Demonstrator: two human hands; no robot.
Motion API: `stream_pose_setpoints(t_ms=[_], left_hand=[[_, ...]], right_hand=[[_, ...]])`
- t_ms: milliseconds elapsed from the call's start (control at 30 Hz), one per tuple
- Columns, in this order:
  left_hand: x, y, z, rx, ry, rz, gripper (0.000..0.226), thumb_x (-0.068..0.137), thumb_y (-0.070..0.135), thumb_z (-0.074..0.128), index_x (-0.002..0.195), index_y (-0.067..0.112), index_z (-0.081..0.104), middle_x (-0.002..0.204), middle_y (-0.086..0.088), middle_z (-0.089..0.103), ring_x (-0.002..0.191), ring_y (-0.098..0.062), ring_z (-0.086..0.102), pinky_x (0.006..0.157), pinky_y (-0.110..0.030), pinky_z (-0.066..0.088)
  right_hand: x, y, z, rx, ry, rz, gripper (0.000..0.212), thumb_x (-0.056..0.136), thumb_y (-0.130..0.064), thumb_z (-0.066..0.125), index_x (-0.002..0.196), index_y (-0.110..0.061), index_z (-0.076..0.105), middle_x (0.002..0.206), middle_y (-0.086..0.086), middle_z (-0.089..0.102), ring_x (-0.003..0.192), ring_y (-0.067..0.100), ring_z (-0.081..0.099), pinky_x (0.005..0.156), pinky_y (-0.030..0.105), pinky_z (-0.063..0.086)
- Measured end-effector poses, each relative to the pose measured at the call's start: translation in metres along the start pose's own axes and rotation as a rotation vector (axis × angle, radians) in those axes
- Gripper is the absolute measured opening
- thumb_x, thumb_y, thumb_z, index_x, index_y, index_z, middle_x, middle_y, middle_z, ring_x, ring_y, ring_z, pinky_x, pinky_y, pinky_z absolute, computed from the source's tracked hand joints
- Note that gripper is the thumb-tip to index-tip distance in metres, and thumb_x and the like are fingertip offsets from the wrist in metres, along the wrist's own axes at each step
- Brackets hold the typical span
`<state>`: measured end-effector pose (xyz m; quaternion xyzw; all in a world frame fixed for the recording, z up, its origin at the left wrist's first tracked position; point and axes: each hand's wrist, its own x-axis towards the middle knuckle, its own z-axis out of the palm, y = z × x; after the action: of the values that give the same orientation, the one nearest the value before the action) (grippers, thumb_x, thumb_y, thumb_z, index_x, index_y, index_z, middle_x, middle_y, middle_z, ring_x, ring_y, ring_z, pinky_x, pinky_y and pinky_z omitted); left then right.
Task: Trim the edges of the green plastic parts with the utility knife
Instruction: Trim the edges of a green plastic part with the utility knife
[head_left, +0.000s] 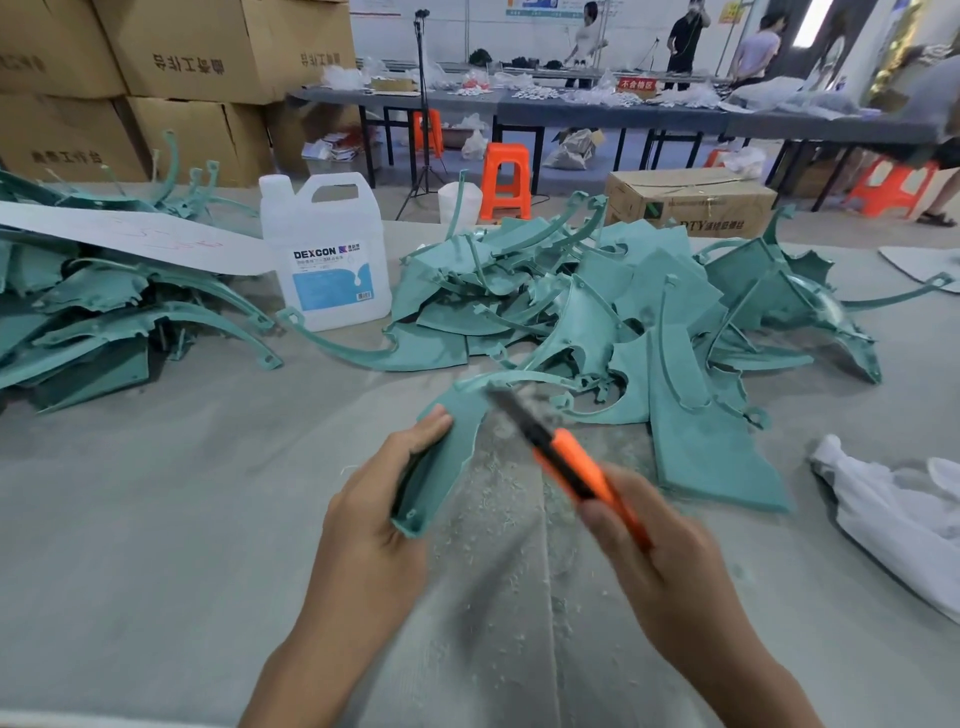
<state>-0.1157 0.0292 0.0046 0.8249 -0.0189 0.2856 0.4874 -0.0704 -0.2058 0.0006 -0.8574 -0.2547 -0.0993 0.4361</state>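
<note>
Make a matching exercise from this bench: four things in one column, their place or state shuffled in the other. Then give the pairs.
Things
1. utility knife
2. white jug
3. white cloth
4. nearest green part

Place or state
A. gripped by the left hand
B. stands upright, far side of the table
C. gripped by the right hand
D. lies crumpled at the table's right edge

Pairs: 1-C, 2-B, 3-D, 4-A
</note>
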Motion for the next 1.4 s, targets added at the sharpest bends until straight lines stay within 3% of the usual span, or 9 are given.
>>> stream_pose_setpoints(t_ms=[200, 300, 433, 633, 767, 967, 1033, 1267, 1400], left_hand=[[-0.004, 0.005, -0.001, 0.032, -0.033, 0.049, 0.079, 0.073, -0.016, 0.059, 0.130, 0.038, 0.057, 0.138, 0.022, 0.057, 0.132, -0.012, 0.052, 0.107, -0.042, 0.045], [-0.003, 0.017, 0.008, 0.188, -0.013, 0.190, 0.074, 0.061, -0.016, 0.065, 0.115, 0.033, 0.053, 0.120, 0.015, 0.056, 0.111, -0.019, 0.056, 0.090, -0.059, 0.046], [-0.012, 0.021, 0.020, 0.398, -0.037, 0.324, 0.082, 0.051, -0.011, 0.087, 0.113, 0.032, 0.053, 0.120, 0.005, 0.050, 0.114, -0.020, 0.052, 0.103, -0.071, 0.027], [-0.002, 0.024, 0.007, 0.193, 0.264, 0.197, 0.056, 0.085, 0.036, 0.068, 0.135, 0.043, 0.045, 0.139, 0.014, 0.043, 0.137, -0.014, 0.040, 0.117, -0.031, 0.026], [-0.001, 0.014, -0.007, -0.235, 0.280, -0.002, 0.062, 0.083, 0.020, 0.067, 0.122, 0.062, 0.045, 0.129, 0.027, 0.054, 0.123, -0.012, 0.054, 0.104, -0.028, 0.046], [-0.013, 0.025, -0.007, -0.169, 0.076, 0.168, 0.082, 0.071, 0.055, 0.083, 0.141, 0.044, 0.041, 0.156, 0.008, 0.039, 0.145, -0.022, 0.037, 0.114, -0.046, 0.037], [-0.012, 0.031, -0.008, -0.247, 0.032, 0.170, 0.067, 0.070, 0.067, 0.080, 0.127, 0.044, 0.053, 0.150, -0.001, 0.047, 0.143, -0.027, 0.040, 0.112, -0.052, 0.033], [0.009, 0.021, -0.005, -0.324, 0.168, -0.037, 0.041, 0.073, 0.078, 0.066, 0.083, 0.045, 0.043, 0.107, 0.012, 0.059, 0.125, -0.007, 0.052, 0.098, -0.014, 0.037], [0.032, 0.013, -0.008, -0.233, 0.249, -0.021, 0.026, 0.085, 0.058, 0.060, 0.083, 0.045, 0.039, 0.084, 0.010, 0.046, 0.080, -0.003, 0.053, 0.070, -0.017, 0.046]], right_hand=[[0.016, 0.001, 0.000, 0.378, 0.252, 0.304, 0.030, 0.094, -0.065, 0.049, 0.091, -0.037, 0.060, 0.059, 0.000, 0.054, 0.042, 0.016, 0.047, 0.037, 0.027, 0.037], [0.011, -0.025, 0.005, 0.667, 0.187, 0.304, 0.044, 0.082, -0.074, 0.061, 0.092, -0.031, 0.058, 0.061, 0.000, 0.053, 0.043, 0.017, 0.047, 0.036, 0.025, 0.037], [0.012, -0.046, 0.014, 0.767, 0.108, 0.306, 0.041, 0.079, -0.057, 0.078, 0.096, -0.029, 0.053, 0.063, -0.001, 0.055, 0.042, 0.019, 0.045, 0.038, 0.027, 0.039], [0.015, -0.049, 0.010, 0.949, 0.168, 0.410, 0.030, 0.075, -0.022, 0.084, 0.089, -0.020, 0.058, 0.065, 0.003, 0.047, 0.044, 0.016, 0.041, 0.038, 0.022, 0.036], [0.015, -0.046, -0.001, 1.151, 0.100, 0.506, 0.027, 0.068, -0.025, 0.080, 0.089, -0.018, 0.066, 0.085, 0.016, 0.060, 0.072, 0.029, 0.057, 0.066, 0.034, 0.047], [0.016, -0.056, 0.008, 1.428, -0.042, 0.620, 0.021, 0.070, -0.013, 0.074, 0.089, -0.008, 0.066, 0.079, 0.012, 0.071, 0.063, 0.019, 0.071, 0.052, 0.025, 0.056], [0.015, -0.058, 0.018, 1.430, -0.050, 0.680, 0.016, 0.071, -0.013, 0.075, 0.085, -0.009, 0.070, 0.074, 0.010, 0.070, 0.056, 0.015, 0.068, 0.046, 0.021, 0.052], [0.006, -0.047, 0.048, 1.173, -0.008, 0.752, 0.040, 0.083, -0.039, 0.069, 0.105, -0.006, 0.064, 0.070, 0.002, 0.061, 0.044, 0.016, 0.051, 0.033, 0.021, 0.035], [-0.008, -0.027, 0.046, 0.965, 0.001, 0.712, 0.049, 0.078, -0.052, 0.062, 0.105, -0.011, 0.064, 0.068, 0.002, 0.059, 0.046, 0.015, 0.047, 0.036, 0.022, 0.035]])
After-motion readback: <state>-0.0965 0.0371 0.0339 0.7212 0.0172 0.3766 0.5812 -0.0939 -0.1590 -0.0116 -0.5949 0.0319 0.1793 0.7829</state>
